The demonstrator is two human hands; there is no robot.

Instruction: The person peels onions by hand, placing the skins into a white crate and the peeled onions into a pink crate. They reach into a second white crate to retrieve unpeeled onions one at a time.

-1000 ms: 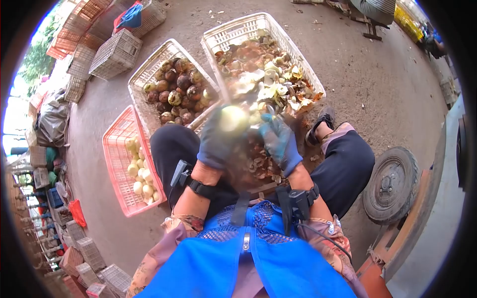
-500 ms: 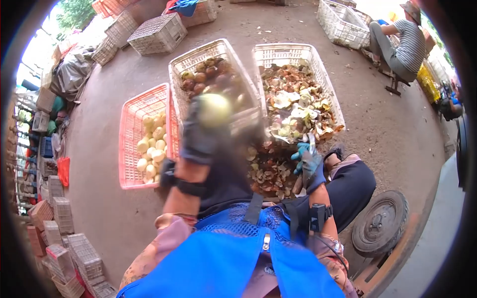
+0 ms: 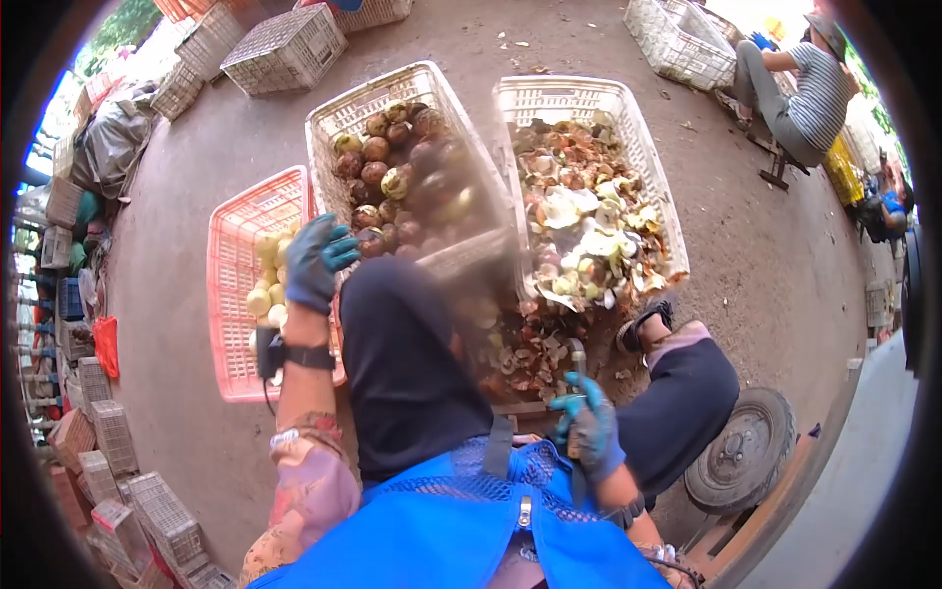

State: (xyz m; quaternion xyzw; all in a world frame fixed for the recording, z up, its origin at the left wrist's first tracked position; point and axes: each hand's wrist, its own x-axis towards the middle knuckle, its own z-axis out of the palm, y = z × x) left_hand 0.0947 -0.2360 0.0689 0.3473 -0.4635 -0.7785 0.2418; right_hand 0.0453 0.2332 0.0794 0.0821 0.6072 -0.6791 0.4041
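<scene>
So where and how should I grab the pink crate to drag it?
Grip the pink crate by its long left rim, probably coming from the left: that edge stands bare, while the neighbouring white crate, left hand and left knee crowd the right side.

No legible text for you here: pale-dark patch [image 3: 320, 51] on the white plastic crate [image 3: 280, 54] ahead-left of you is too small to read, no brand or number you can make out elsewhere
</scene>
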